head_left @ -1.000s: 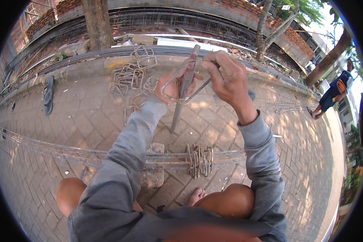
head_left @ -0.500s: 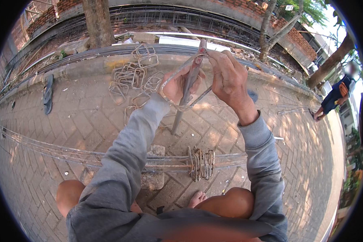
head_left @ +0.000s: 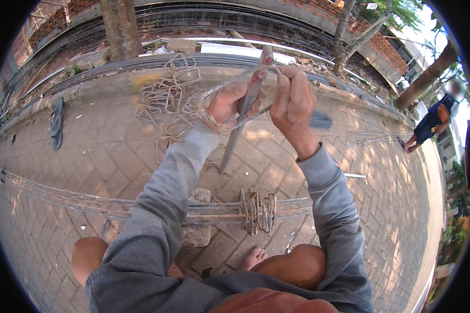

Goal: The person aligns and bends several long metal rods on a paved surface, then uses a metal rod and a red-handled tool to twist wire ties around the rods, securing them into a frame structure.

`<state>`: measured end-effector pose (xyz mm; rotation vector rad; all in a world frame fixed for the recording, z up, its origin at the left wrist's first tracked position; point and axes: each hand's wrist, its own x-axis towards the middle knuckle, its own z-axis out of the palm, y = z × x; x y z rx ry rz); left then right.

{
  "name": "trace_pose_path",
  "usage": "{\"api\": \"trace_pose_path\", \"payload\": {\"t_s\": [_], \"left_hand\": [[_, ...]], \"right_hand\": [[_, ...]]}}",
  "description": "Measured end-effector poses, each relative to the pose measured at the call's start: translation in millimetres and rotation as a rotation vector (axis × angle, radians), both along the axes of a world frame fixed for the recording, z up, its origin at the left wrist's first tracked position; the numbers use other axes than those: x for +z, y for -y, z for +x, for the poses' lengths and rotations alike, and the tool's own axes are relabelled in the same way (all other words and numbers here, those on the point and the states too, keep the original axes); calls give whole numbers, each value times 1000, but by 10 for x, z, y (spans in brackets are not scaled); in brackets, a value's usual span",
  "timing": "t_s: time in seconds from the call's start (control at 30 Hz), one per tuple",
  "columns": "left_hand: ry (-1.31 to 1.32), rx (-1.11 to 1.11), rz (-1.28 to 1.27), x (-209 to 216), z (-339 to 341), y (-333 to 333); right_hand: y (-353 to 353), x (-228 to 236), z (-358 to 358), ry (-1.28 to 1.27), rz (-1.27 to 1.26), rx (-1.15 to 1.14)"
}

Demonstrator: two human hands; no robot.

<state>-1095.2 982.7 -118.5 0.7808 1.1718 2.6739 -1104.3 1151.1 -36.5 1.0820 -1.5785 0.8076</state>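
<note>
Out in front of me, my left hand (head_left: 228, 107) is closed round a grey steel bar (head_left: 236, 125) that leans, its upper end marked with red. A bent rebar stirrup (head_left: 222, 85) loops across the bar's top and past my left wrist. Fingers of my right hand (head_left: 294, 101) are pinched on the stirrup near its upper right corner, just right of the bar. Beyond my left hand, several finished-looking stirrups (head_left: 162, 96) lie in a loose heap on the paving. Nearer to me, another bunch of stirrups (head_left: 258, 213) hangs round long rebar rods (head_left: 89, 202).
A concrete block (head_left: 197, 236) sits under the rods. Sandals (head_left: 57, 123) lie at the left, and a dark blue object (head_left: 321, 120) lies right of my hand. A kerb (head_left: 109, 83) with long bars runs behind. Another person (head_left: 437, 116) stands far right.
Both hands have shifted slightly left. The stirrup has turned and tipped against the bar, its lower corner now closer to my left wrist. The distant person has moved a little.
</note>
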Motion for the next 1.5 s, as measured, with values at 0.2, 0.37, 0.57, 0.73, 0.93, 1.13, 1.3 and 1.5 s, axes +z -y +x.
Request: {"api": "trace_pose_path", "payload": {"t_s": [0.2,0.37,0.57,0.73,0.93,1.13,1.3,1.5], "left_hand": [[42,31,13,42,-3,-14],[-58,-239,63,-10,-99,231],[-195,-253,-261,494,-126,848],[-207,-117,-732,1384,115,981],[-217,52,-786,1246,351,606],[-156,-171,-263,754,194,411],[-183,-223,-189,621,56,194],[-90,-247,-52,659,142,31]], "right_hand": [[62,-84,-100,-55,-58,-82],[38,-4,-178,-189,24,-88],[102,-118,-118,-211,45,-115],[113,-270,-82,-196,204,-80],[31,-281,51,-190,202,96],[-294,257,100,-344,155,83],[-418,604,60,-414,328,155],[-464,509,55,-427,410,107]]}}
